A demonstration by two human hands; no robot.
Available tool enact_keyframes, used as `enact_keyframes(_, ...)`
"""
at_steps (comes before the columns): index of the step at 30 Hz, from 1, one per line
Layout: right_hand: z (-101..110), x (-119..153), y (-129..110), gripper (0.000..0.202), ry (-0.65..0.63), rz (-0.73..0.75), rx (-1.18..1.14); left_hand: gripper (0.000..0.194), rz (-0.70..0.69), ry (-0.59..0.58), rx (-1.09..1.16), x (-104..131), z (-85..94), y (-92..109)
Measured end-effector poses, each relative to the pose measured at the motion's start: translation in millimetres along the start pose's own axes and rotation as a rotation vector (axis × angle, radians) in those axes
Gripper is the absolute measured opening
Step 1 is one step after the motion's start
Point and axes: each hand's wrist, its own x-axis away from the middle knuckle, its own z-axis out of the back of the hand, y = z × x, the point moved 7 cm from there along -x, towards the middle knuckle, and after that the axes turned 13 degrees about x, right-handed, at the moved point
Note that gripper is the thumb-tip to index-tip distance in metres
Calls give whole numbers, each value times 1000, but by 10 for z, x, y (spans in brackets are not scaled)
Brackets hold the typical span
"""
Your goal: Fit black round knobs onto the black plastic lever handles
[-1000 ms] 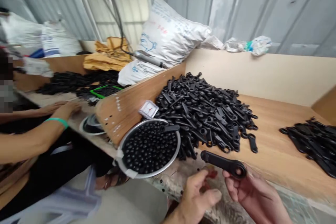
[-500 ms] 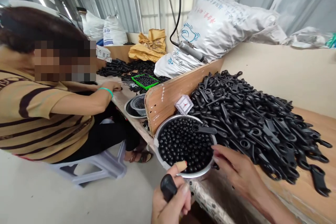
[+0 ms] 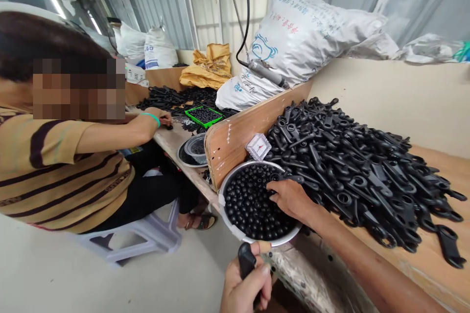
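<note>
My left hand [image 3: 246, 279] is closed around a black plastic handle [image 3: 246, 258], its rounded end poking up above the fingers; the lower part is mostly hidden. Just beyond that hand stands a metal bowl [image 3: 228, 222] filled with small black balls [image 3: 249, 200]. My right hand [image 3: 290, 198] reaches into the bowl from the right, its fingers pinched together at the balls. What lies between those fingertips is hidden. Beside the right hand, another black handle [image 3: 293, 178] lies across the bowl's far right rim.
A large heap of black plastic handles [image 3: 352, 171] covers the bench on the right. A small clear-cased clock [image 3: 258, 146] stands by a wooden divider [image 3: 235, 137]. An air tool [image 3: 268, 74] hangs above. On the left sits a co-worker [image 3: 73, 166], near a green tray [image 3: 204, 122].
My right hand has moved from the bowl's right rim in over the balls, and its fingers have come together. My left hand still holds the black handle, slightly further right.
</note>
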Motion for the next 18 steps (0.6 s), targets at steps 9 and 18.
enact_keyframes(9, 244, 826, 387, 21, 305, -69, -682, 47, 99, -252, -48, 34, -378, -234)
enact_keyframes(18, 213, 2244, 656, 15, 582, -212, -839, 37, 259, -449, -201, 250, -1153, -727)
